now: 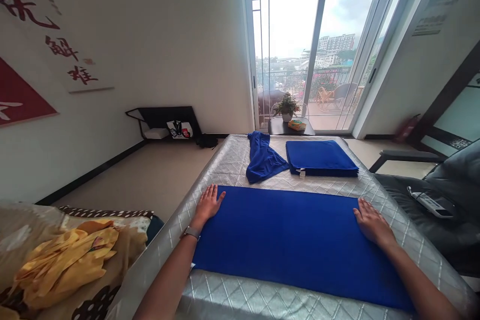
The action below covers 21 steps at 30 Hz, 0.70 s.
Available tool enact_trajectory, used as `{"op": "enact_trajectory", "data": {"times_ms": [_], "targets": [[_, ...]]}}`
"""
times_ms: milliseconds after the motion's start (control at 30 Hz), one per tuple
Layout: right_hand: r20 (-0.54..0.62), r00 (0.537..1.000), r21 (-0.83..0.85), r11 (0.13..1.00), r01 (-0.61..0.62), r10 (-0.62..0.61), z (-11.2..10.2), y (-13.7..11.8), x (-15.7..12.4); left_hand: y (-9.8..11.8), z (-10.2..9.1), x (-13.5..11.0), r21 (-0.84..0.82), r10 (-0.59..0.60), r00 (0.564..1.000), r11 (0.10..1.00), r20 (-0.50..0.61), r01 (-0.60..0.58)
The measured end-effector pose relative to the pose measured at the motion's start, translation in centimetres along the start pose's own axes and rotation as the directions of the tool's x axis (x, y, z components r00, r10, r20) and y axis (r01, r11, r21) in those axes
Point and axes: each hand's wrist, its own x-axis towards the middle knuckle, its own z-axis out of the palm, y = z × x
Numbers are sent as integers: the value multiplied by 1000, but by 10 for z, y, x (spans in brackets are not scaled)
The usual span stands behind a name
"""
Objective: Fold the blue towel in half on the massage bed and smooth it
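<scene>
A blue towel (285, 240) lies spread flat across the quilted silver cover (247, 292) in front of me. On its far left corner rests my left hand (209, 205), palm down with the fingers stretched out. At the far right corner my right hand (373, 222) lies the same way, fingers extended over the edge. Neither hand grips the cloth. Beyond the towel, a neat stack of folded blue towels (318, 156) sits at the right, a white tag hanging from its front. Beside that stack is a crumpled blue towel (262, 157).
Yellow cloth (71, 260) is heaped on bedding at the lower left. To the right stands a black armchair (405, 192) with a white remote-like device (431, 202) on it. A small table (275, 127) with a potted plant (287, 106) stands by the glass door.
</scene>
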Motion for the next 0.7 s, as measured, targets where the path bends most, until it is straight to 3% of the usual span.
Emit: {"op": "enact_trajectory", "data": {"times_ms": [133,233,333,400,500,600,700], "targets": [[24,999,-68,997,-46,48,-19,-10,-4,-4,-12,5,20,10,998,1000,57,-11],[-71,997,-99,995,0,-7,-36,-47,-11,16,-27,4,0,-27,1000,1000,0,27],[-97,980,-41,985,170,-173,-49,-118,-20,72,-36,-5,-86,158,983,982,-93,-166],[-50,958,44,958,283,-281,-52,-173,-25,124,-34,-14,-144,365,925,915,-106,-378],[21,926,145,917,371,-377,-47,-241,-29,198,-19,-27,-173,539,831,813,-138,-556],[54,917,156,910,384,-396,-35,-270,-30,238,0,-36,-210,571,803,776,-169,-595],[52,922,130,918,375,-384,-26,-262,-28,238,10,-38,-218,533,835,806,-139,-551]]}}
